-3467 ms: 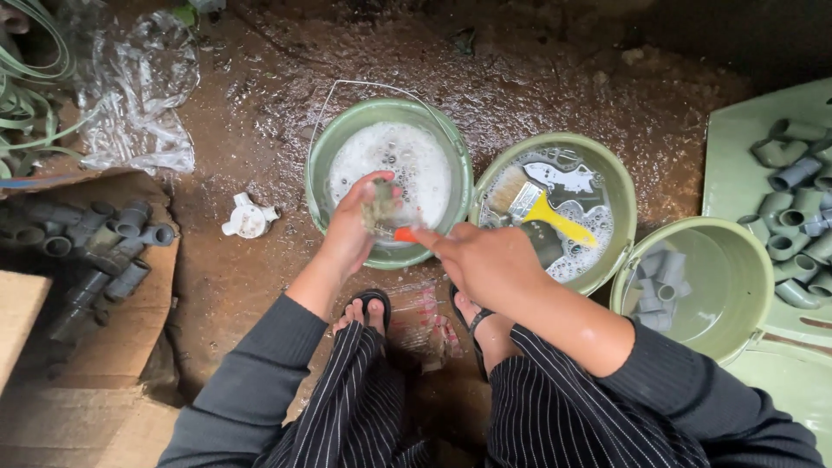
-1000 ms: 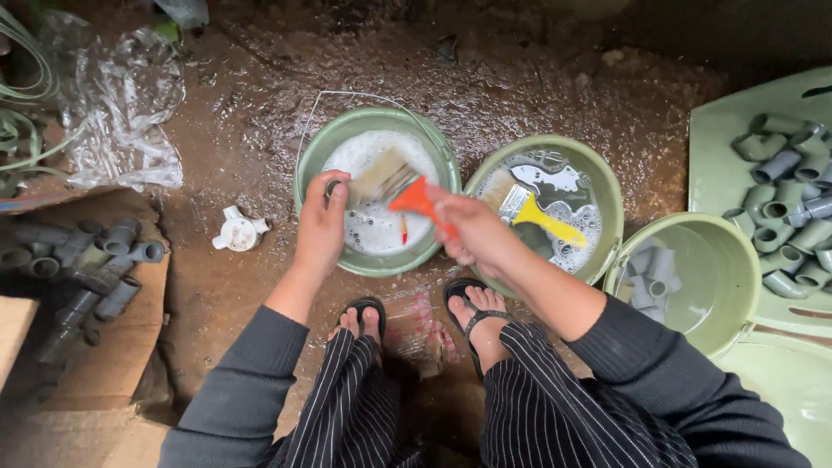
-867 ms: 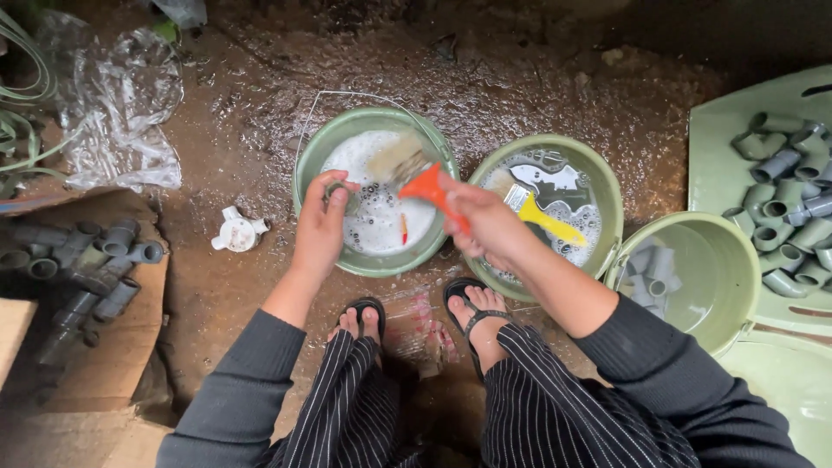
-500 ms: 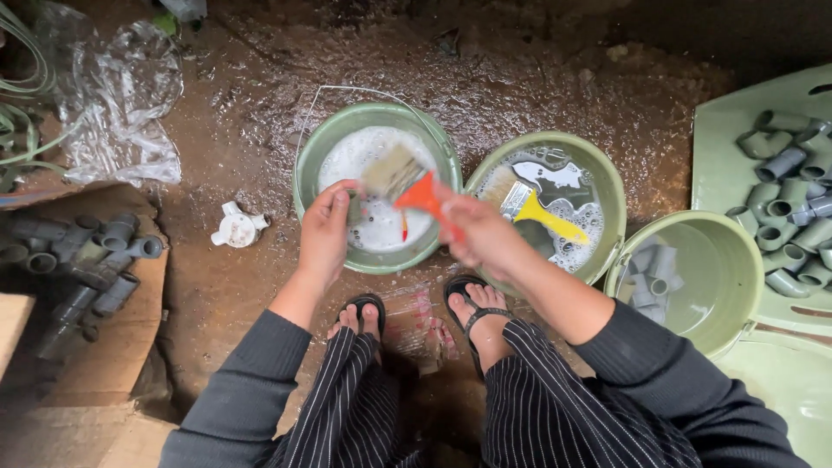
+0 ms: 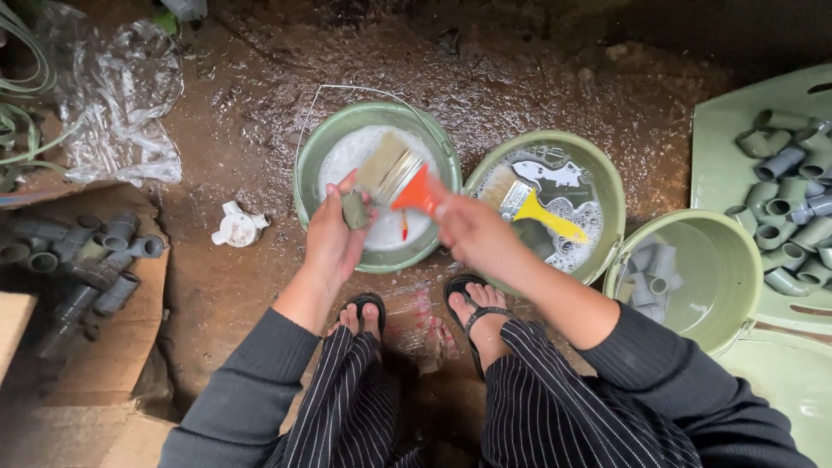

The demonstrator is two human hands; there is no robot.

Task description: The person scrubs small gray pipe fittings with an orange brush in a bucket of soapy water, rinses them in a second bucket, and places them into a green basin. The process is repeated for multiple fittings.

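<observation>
A person squats on wet ground over a green bucket (image 5: 305, 186) of soapy water. The left hand (image 5: 334, 234) has its fingers (image 5: 349, 186) closed around a small grey pipe fitting (image 5: 354, 209). The right hand (image 5: 468, 232) grips the orange handle of a paintbrush (image 5: 394, 175), its bristles just above the left fingers, over the foam. A yellow-handled brush (image 5: 530, 208) lies in a second bucket (image 5: 607, 186) beyond the right fingers.

Three green buckets (image 5: 305, 186) (image 5: 607, 186) (image 5: 737, 260), two paintbrushes (image 5: 394, 173) (image 5: 529, 204), two hands (image 5: 334, 238) (image 5: 472, 234), one white fitting (image 5: 238, 227), many grey pipe elbows (image 5: 784, 165) uncounted.
</observation>
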